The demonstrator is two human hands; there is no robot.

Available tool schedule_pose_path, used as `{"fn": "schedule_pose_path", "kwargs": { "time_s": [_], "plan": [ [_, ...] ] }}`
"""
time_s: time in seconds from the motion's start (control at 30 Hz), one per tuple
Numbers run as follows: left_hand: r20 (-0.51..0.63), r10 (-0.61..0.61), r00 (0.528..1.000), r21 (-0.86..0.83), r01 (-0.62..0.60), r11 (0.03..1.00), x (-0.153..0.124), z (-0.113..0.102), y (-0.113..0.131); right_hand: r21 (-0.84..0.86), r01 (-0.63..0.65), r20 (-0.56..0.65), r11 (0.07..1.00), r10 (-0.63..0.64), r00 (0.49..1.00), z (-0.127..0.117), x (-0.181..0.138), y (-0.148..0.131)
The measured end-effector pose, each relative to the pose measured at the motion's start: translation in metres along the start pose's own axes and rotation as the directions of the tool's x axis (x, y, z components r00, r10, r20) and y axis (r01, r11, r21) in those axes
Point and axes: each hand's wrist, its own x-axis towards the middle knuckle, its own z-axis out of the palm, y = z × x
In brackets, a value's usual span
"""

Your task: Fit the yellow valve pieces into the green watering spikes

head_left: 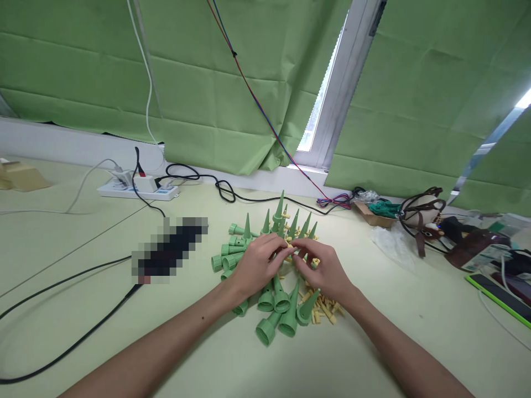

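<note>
In the middle of the table my left hand (262, 257) and my right hand (326, 269) meet fingertip to fingertip. A small yellow plastic piece (290, 246) shows between them, pinched by the fingers of both hands; part of it is hidden. Around and under the hands lie many green plastic spikes with hollow, wide ends, such as one lying green spike (289, 320). Behind the hands several stand upright, among them a tall green spike (279, 210). Loose small yellow pieces (326, 309) are heaped beside and below my right hand.
A pixelated dark object (172, 249) with a black cable lies left of the spikes. A white power strip (136, 190) sits at the back left. Along the back right are a small cardboard box (375, 215), clear plastic wrap (394, 243), a bag and a green-edged phone (500, 298).
</note>
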Motion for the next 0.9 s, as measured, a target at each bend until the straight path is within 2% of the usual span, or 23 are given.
{"fn": "schedule_pose_path", "kwargs": {
  "time_s": [0.23, 0.37, 0.6, 0.73, 0.9],
  "plan": [
    [0.063, 0.060, 0.996, 0.021, -0.061, 0.998, -0.0009, -0.0003, 0.0011, -0.065, 0.077, 0.004, 0.995, -0.077, 0.997, 0.0015, -0.0002, 0.0041],
    [0.049, 0.041, 0.998, 0.014, -0.042, 0.999, -0.0003, 0.0000, 0.0020, -0.098, 0.097, -0.026, 0.990, -0.100, 0.995, 0.0011, 0.0007, 0.0044],
    [-0.002, -0.077, 0.997, -0.030, 0.077, 0.997, 0.0014, -0.0022, 0.0035, -0.038, 0.040, -0.121, 0.998, -0.044, 0.992, 0.0017, -0.0008, 0.0008],
    [0.049, -0.020, 0.999, -0.060, 0.023, 0.998, 0.0015, -0.0036, 0.0044, -0.015, 0.045, -0.130, 0.999, -0.046, 0.990, 0.0007, -0.0007, 0.0016],
    [0.049, -0.001, 0.999, -0.079, 0.005, 0.997, 0.0027, -0.0032, 0.0050, 0.010, 0.040, -0.136, 0.999, -0.038, 0.990, -0.0001, -0.0006, 0.0030]
  ]
}}
